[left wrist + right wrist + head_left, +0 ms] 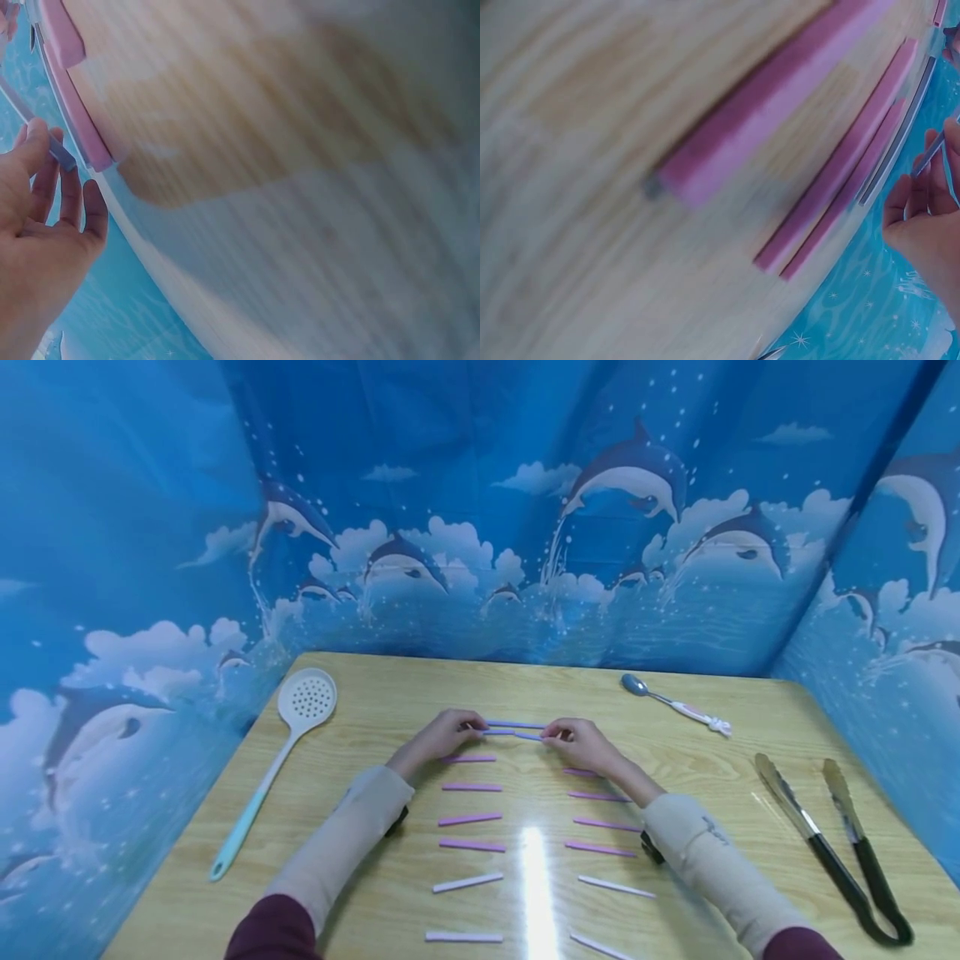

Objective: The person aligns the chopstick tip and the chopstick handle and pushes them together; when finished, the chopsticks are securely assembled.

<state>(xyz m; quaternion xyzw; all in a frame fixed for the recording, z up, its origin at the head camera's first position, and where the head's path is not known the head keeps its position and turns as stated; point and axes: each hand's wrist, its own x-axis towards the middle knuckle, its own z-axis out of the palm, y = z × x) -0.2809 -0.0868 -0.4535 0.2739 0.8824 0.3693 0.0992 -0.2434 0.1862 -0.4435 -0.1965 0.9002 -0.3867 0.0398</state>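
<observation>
Near the far middle of the table, my left hand (447, 732) pinches the outer end of a thin blue-violet stick (498, 732) between thumb and fingertips. From the other side my right hand (579, 742) pinches a similar stick (528, 737), and the inner ends of the two come together between the hands. Just beyond them lies a line of blue sticks (516, 724). The wrist views show the left-hand stick (61, 153) and the right-hand stick (928, 156) held by the fingertips, with the other fingers loosely bent.
Pink and lilac sticks lie in two columns, left (472, 846) and right (600, 849), running toward me. A white skimmer (307, 700) with a mint handle is at left. At right are a spoon (690, 712) and open black-handled tongs (817, 843). A dolphin-print curtain (465, 610) hangs behind.
</observation>
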